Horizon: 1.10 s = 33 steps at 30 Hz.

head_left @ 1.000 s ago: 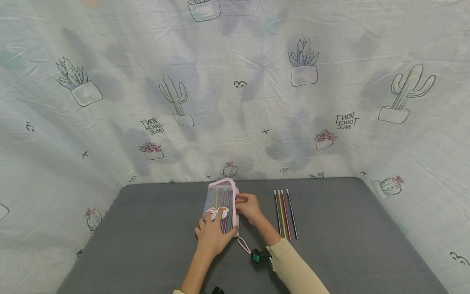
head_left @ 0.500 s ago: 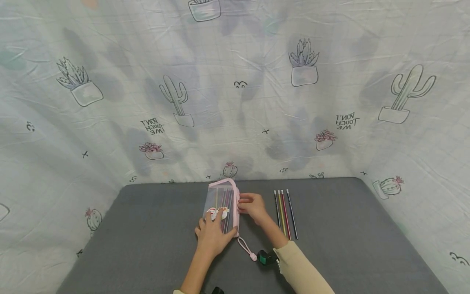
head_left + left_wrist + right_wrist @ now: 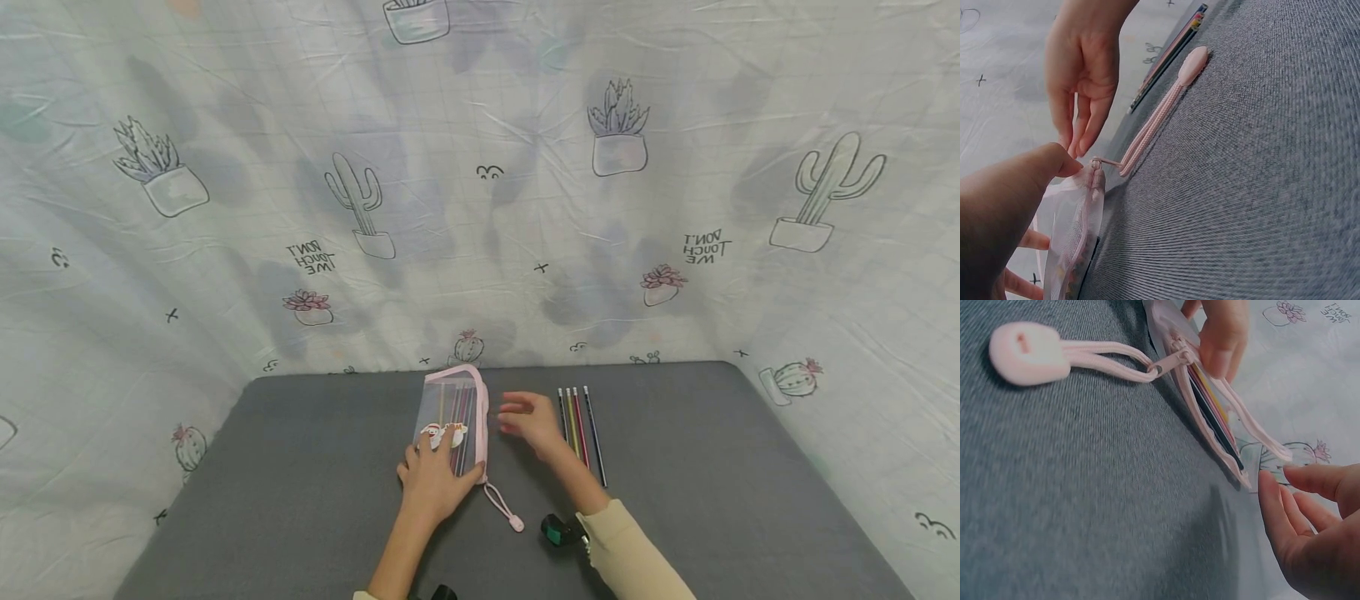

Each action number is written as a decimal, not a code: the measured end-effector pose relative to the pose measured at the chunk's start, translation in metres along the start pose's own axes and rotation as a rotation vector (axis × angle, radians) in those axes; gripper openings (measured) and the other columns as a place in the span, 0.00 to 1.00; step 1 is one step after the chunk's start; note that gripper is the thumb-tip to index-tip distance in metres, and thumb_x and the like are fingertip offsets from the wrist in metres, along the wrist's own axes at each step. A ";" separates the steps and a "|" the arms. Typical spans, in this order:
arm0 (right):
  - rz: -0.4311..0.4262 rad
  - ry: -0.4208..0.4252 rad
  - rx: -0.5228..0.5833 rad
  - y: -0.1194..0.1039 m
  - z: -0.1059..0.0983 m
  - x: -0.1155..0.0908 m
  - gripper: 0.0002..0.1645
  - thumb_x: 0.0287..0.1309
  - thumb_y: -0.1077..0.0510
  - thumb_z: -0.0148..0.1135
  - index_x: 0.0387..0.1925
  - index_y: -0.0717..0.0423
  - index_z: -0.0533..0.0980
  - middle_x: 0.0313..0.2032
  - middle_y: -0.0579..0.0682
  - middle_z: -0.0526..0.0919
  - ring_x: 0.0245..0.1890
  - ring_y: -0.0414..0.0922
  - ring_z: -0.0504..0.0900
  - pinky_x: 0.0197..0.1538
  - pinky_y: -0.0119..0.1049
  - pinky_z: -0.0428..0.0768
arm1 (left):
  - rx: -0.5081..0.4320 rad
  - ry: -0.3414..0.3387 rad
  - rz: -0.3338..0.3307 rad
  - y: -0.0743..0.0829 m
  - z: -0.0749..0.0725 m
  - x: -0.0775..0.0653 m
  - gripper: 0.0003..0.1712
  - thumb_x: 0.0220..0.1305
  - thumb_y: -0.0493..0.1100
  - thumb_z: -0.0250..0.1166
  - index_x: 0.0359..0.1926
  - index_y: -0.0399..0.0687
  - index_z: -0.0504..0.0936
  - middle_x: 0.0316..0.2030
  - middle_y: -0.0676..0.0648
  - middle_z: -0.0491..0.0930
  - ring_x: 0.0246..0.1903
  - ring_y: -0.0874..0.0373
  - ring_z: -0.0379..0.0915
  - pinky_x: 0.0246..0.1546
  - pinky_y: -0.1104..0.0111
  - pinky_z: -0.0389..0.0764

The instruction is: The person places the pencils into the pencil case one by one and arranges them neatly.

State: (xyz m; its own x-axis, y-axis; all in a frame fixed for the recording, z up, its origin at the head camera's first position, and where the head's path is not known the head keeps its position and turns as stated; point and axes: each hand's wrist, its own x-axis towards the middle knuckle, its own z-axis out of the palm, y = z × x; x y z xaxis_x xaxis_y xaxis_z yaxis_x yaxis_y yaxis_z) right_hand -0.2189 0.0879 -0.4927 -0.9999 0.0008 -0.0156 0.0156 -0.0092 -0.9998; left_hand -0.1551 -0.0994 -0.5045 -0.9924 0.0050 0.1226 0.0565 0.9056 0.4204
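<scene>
A clear pencil case (image 3: 482, 433) with pink edging lies on the grey table, with several pencils (image 3: 1209, 412) inside. My left hand (image 3: 433, 487) rests on its near part, fingers spread over the sticker side and thumb at the zipped edge. In the right wrist view, the case's mouth gapes beyond the zip slider (image 3: 1184, 356). A pink cord pull (image 3: 516, 523) hangs from that slider onto the table. My right hand (image 3: 534, 423) hovers just right of the case, fingers loosely bent, holding nothing.
Several pencils (image 3: 583, 429) lie side by side on the table to the right, partly behind the right forearm. A printed cloth (image 3: 480, 208) with cactus drawings rises behind the table (image 3: 322, 483). A black wrist camera (image 3: 555, 531) sits below the right sleeve.
The right hand has come off the case's pink edge and drawn away to the right. The cord pull, partly covered before, now shows whole. The left hand stays put.
</scene>
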 end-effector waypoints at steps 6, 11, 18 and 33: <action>-0.041 0.027 -0.016 -0.003 -0.009 -0.007 0.23 0.60 0.79 0.64 0.58 0.82 0.75 0.46 0.77 0.84 0.39 0.55 0.90 0.42 0.44 0.89 | 0.001 0.009 0.011 -0.001 -0.001 -0.001 0.48 0.59 0.67 0.71 0.73 0.46 0.74 0.65 0.26 0.69 0.60 0.23 0.67 0.52 0.31 0.69; -0.070 0.048 -0.027 -0.005 -0.018 -0.011 0.23 0.59 0.79 0.64 0.57 0.82 0.76 0.45 0.76 0.85 0.39 0.54 0.90 0.43 0.45 0.89 | -0.001 0.011 0.015 -0.001 -0.002 -0.001 0.48 0.59 0.67 0.71 0.73 0.46 0.74 0.64 0.26 0.69 0.60 0.23 0.67 0.52 0.31 0.69; -0.088 0.076 -0.105 -0.004 -0.032 -0.015 0.23 0.60 0.78 0.65 0.58 0.80 0.76 0.45 0.74 0.86 0.43 0.61 0.90 0.43 0.45 0.89 | -0.007 0.016 0.025 -0.002 -0.002 -0.001 0.48 0.59 0.68 0.71 0.73 0.46 0.74 0.65 0.26 0.69 0.60 0.23 0.67 0.52 0.31 0.69; -0.106 0.184 -0.339 -0.005 -0.060 -0.024 0.22 0.61 0.74 0.68 0.57 0.75 0.80 0.47 0.70 0.88 0.46 0.62 0.90 0.41 0.39 0.88 | -0.002 0.012 0.023 -0.003 -0.001 -0.002 0.47 0.59 0.69 0.70 0.72 0.48 0.76 0.65 0.28 0.70 0.60 0.24 0.67 0.50 0.32 0.70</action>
State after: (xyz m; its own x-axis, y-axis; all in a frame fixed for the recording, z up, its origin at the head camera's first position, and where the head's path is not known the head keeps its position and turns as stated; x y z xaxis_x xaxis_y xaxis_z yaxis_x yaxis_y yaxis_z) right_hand -0.1948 0.1483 -0.4876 -0.9797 0.1632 0.1166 -0.0570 0.3310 -0.9419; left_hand -0.1534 -0.1022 -0.5052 -0.9895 0.0210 0.1431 0.0798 0.9044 0.4192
